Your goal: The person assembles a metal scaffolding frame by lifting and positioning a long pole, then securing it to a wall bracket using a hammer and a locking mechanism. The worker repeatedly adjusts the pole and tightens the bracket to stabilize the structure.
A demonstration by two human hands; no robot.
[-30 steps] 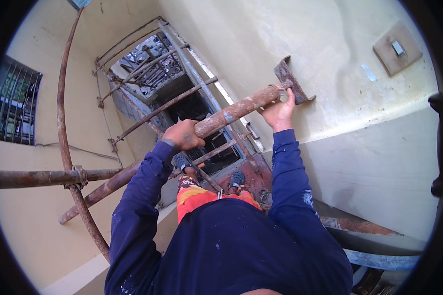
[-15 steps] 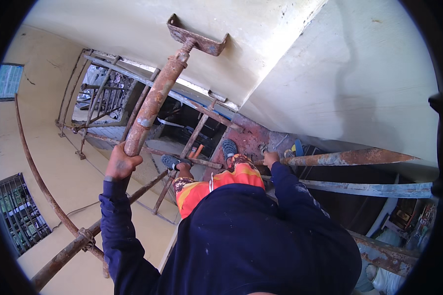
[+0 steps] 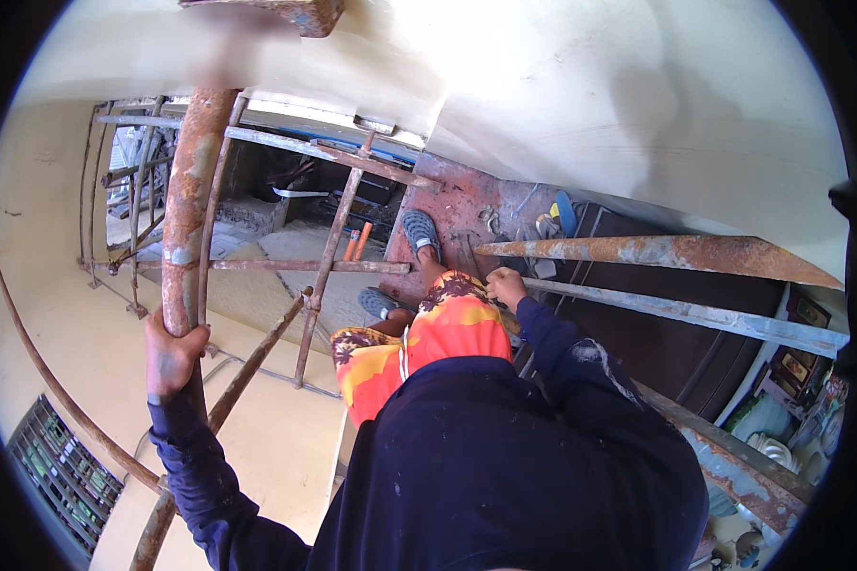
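Observation:
My left hand is wrapped round a rusty scaffold tube, with the thumb across its near side. The tube stands up past the hand to a blurred screw and a rusty U-shaped head at the top of the view. Beside my orange shorts, my right hand is closed, its fingers curled in. Whatever it may hold is hidden. Close by it, a rusty flat-sided bar and a paler bar run to the right.
My feet are in grey shoes, one on a reddish platform with metal clamps and blue and yellow items. Scaffold tubes cross at the left, over a drop. A pale wall rises ahead; cluttered goods lie lower right.
My left hand and the tube it grips have shifted left and lower in view, and the U-shaped head is partly out of frame. My view has turned, and my right hand sits closer to my shorts.

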